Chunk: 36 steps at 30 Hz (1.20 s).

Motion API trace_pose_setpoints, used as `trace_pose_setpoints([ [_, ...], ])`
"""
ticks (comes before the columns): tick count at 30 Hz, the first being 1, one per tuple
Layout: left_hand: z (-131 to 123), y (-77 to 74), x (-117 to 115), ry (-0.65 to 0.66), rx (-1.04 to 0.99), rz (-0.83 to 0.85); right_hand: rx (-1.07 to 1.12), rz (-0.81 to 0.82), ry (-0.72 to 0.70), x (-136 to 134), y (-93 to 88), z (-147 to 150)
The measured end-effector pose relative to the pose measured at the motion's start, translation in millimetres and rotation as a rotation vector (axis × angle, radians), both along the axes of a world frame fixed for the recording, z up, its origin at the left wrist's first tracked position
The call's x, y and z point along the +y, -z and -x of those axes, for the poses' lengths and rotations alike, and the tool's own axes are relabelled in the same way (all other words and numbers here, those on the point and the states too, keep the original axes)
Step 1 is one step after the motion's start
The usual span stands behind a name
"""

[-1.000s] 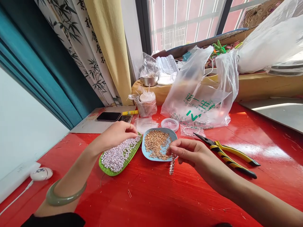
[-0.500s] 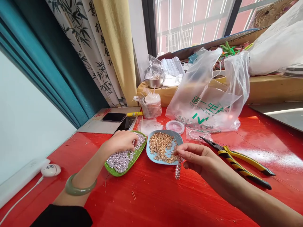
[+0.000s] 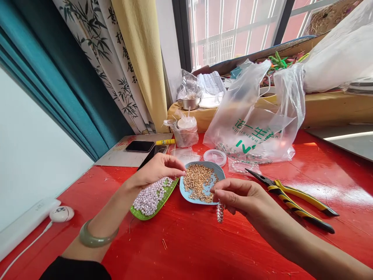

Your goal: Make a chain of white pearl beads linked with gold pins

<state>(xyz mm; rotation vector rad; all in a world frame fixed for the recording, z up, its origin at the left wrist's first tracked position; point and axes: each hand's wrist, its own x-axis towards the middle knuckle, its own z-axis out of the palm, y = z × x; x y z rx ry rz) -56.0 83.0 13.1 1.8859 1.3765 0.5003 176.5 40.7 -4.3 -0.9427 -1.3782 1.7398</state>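
My left hand [image 3: 159, 169] is closed in a pinch just left of the blue dish [image 3: 186, 197]; whatever lies between its fingertips is too small to make out. Below it, pale lilac pearl beads [image 3: 150, 198] fill a green leaf-shaped dish [image 3: 163, 206], partly covered by the hand. Gold beads [image 3: 198, 179] are spread in the blue dish. At that dish's right edge, my right hand [image 3: 237, 194] pinches a short strand of pearl beads [image 3: 220, 212], which hangs below the fingers in a tight cluster.
Long-nose pliers [image 3: 291, 198] with yellow-black handles lie at the right. Behind the dishes stand a plastic bag [image 3: 247, 124], a round clear lid [image 3: 215, 156] and a wrapped cup [image 3: 186, 130]. A phone [image 3: 140, 146] and yellow glue stick [image 3: 165, 142] are back left.
My left hand has lifted out of the lilac beads and moved right, toward the blue dish, fingertips pinched. The right hand has shifted slightly left, still holding the strand.
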Motion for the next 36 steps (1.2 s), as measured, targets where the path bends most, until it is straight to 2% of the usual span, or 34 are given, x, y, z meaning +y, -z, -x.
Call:
trace_pose_setpoints([
  [2, -14.0, -0.9, -10.0, -0.025, -0.143, -0.008, -0.039, -0.022, 0.021, -4.3, -6.4, 0.5],
  [4, -26.0, -2.8, -20.7, -0.073, -0.516, 0.095, -0.096, -0.081, 0.037, -8.9, -12.2, 0.7],
  [5, -30.8, -4.1, -25.7, -0.071, -0.621, 0.141, -0.127, -0.12, 0.043, -11.3, -14.5, 0.7],
  [8, -40.1, -8.2, -36.8, -0.055, -0.763, 0.203, -0.211, -0.274, 0.061, -18.5, -18.8, 0.1],
  [11, -43.1, -10.4, -42.1, -0.041, -0.812, 0.224, -0.256, -0.423, 0.103, -24.4, -20.9, 0.1],
  [14, -43.1, -10.4, -44.5, -0.024, -0.845, 0.24, -0.281, -0.487, 0.14, -26.9, -22.0, 1.2],
  [22, -42.7, -8.6, -45.3, 0.008, -0.845, 0.252, -0.307, -0.494, 0.142, -25.2, -23.0, 2.2],
  [28, -42.7, -9.3, -46.7, 0.025, -0.759, 0.171, -0.306, -0.486, 0.139, -26.1, -22.4, 2.7],
  [36, -44.1, -11.5, -47.2, -0.024, -0.71, 0.123, -0.296, -0.504, 0.138, -25.7, -17.6, 1.5],
])
